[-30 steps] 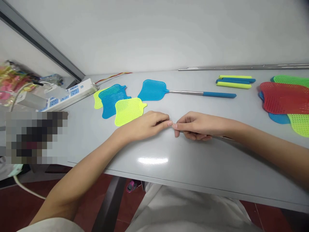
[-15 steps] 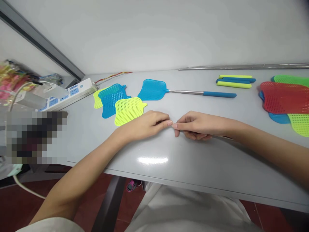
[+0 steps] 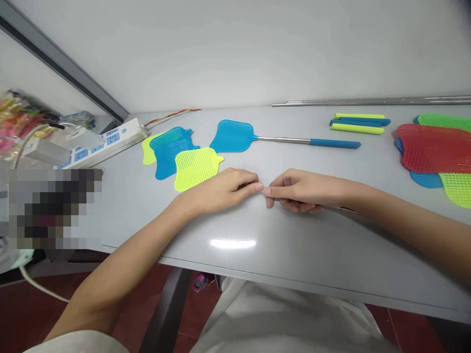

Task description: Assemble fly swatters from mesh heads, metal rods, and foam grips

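Here, the right hand (image 3: 300,188) is curled around a thin rod (image 3: 345,210), which emerges beneath the wrist, near right. The left hand (image 3: 232,189) sits thumb to thumb beside it, its grip impossible to tell; farther left lies a yellow mesh head (image 3: 196,169), and far right, 4 tubes (image 3: 356,129).
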`<state>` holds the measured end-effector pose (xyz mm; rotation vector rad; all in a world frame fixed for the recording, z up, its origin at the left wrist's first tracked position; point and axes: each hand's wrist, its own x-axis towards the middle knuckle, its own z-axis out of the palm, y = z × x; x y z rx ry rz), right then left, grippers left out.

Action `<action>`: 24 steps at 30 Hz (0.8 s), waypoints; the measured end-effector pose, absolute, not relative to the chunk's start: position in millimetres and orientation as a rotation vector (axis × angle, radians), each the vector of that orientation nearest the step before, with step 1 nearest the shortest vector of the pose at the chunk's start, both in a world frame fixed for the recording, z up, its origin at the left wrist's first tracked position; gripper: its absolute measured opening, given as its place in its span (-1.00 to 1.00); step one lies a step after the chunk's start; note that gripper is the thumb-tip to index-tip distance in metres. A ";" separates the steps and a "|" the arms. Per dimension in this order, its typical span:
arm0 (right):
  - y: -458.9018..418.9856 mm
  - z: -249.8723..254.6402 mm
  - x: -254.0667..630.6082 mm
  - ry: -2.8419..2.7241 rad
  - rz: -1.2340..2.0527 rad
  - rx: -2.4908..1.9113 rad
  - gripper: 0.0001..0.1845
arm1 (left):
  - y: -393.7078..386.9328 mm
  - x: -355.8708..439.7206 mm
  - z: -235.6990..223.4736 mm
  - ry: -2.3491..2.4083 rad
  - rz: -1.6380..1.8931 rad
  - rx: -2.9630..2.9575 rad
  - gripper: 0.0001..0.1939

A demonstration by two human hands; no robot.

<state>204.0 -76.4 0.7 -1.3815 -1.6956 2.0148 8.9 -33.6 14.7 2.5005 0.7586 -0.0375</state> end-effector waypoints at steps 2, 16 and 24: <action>-76.5 0.3 203.9 -1.695 2.014 -1.381 -0.58 | -33.7 8.9 14.8 0.757 -0.040 2.502 -0.61; -75.5 -0.3 203.7 -1.680 2.031 -1.362 -0.58 | -34.5 9.2 13.2 0.740 -0.003 2.496 -0.61; -75.4 -4.5 205.6 -1.677 2.049 -1.304 -0.55 | -33.8 9.6 11.8 0.698 0.021 2.502 -0.64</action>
